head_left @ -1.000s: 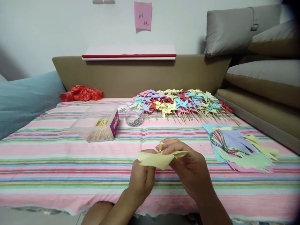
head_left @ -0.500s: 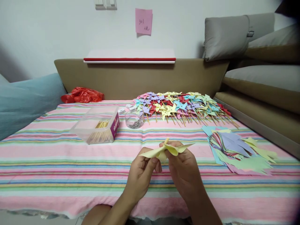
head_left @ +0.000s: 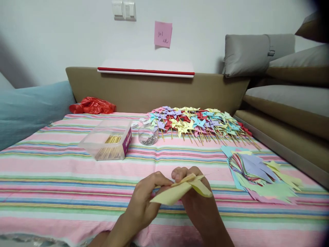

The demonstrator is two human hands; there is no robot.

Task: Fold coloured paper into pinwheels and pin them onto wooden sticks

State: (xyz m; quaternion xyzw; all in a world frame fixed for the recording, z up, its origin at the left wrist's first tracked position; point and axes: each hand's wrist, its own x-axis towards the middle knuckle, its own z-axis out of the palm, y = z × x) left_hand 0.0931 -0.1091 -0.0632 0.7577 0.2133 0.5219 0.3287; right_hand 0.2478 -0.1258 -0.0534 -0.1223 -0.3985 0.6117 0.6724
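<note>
A pale yellow paper pinwheel [head_left: 171, 194] is held low over the front of the striped cloth, tilted so that its folded blades face me. A short light-brown piece of a stick [head_left: 189, 177] shows along its upper side; the rest is hidden. My left hand [head_left: 144, 197] is closed at the pinwheel's left side, its thumb hidden behind a blade. On the other side, my right hand [head_left: 197, 204] is closed too, fingers curled over the top by the stick. Exactly where the fingertips press is partly covered by the paper.
Ahead on the left stands a clear plastic box [head_left: 88, 140] of wooden sticks. Beside it is a round clear tub [head_left: 148, 137] of small metal pieces. Many pinwheels [head_left: 197, 122] lie at the back right, with cut paper sheets [head_left: 259, 168] nearer. Cushions [head_left: 290, 120] line the right side.
Both hands have turned the pinwheel: its stick end pointed up and away before and now slants across. My right fingers have come up over the top. The camera view has tilted slightly upward.
</note>
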